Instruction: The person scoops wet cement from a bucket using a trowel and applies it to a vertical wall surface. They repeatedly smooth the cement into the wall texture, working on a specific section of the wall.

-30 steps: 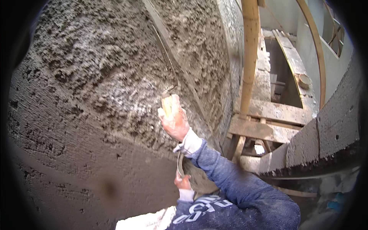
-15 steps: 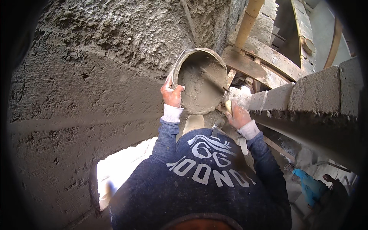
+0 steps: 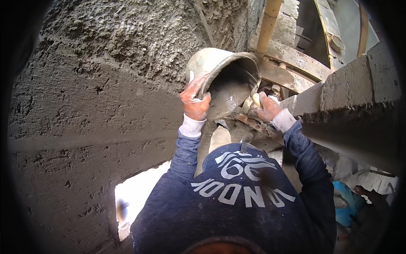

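Note:
My left hand (image 3: 196, 99) grips the rim of a round, mortar-smeared bucket (image 3: 208, 60) at its left side. The bucket is tipped over, its mouth facing toward me and down. Wet grey mortar (image 3: 230, 96) lies inside, reaching its lower lip. My right hand (image 3: 269, 108) is closed around the pale handle of a trowel (image 3: 256, 100) at the bucket's right edge. The trowel's blade is mostly hidden near the mouth of the bucket.
A wall (image 3: 97, 114) on the left is smooth below and rough above. A bamboo pole (image 3: 269, 27) and wooden planks (image 3: 292, 55) stand beyond the bucket. A block ledge (image 3: 347, 82) runs along the right. Another person in teal clothing (image 3: 347, 201) is at lower right.
The bucket has tipped from showing its full opening to lying over with its outer side up. My left hand still holds its rim; my right hand has moved slightly right and up with the trowel.

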The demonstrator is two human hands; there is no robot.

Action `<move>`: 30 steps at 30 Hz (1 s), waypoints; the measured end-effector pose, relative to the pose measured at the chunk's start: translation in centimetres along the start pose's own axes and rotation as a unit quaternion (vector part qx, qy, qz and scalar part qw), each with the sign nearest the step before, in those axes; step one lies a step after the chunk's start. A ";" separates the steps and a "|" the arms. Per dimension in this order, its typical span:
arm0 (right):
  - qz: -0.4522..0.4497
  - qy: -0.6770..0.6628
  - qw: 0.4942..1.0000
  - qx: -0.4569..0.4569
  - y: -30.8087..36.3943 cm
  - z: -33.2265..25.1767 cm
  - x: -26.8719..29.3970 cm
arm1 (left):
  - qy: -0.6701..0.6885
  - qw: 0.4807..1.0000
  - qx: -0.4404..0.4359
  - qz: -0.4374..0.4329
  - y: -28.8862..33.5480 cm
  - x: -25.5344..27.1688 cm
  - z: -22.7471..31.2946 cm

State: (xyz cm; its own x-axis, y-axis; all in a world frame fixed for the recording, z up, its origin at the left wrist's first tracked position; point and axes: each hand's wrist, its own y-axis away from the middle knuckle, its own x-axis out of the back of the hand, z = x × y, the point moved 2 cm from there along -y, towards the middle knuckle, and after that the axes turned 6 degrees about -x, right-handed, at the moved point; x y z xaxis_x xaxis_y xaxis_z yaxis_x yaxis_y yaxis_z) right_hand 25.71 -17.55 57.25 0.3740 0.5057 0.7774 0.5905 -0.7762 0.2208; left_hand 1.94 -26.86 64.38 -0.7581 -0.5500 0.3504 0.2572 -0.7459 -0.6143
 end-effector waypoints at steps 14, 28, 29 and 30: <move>-0.424 -0.587 0.675 -0.141 5.4 -2.0 -4.1 | 0.136 0.985 0.069 -0.086 -2.8 2.4 2.5; -0.397 -0.855 0.333 0.016 4.9 -6.3 0.0 | 0.292 0.848 0.317 0.309 5.0 2.0 -10.1; -0.375 -0.874 0.305 0.045 4.2 -6.5 1.1 | 0.288 0.847 0.323 0.308 5.7 2.4 -10.1; -0.333 -0.885 0.316 0.081 3.9 -7.2 3.8 | 0.288 0.846 0.332 0.303 6.3 2.3 -10.3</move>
State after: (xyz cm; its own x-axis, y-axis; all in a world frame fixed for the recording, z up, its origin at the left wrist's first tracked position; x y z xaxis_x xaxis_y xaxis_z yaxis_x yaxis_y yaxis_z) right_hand 24.27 -21.43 65.32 -0.1414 0.0666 -0.9877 0.9351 -0.3186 -0.1554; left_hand -4.33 -28.99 54.07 -0.4841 -0.7750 -0.4063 0.8377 -0.5446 0.0407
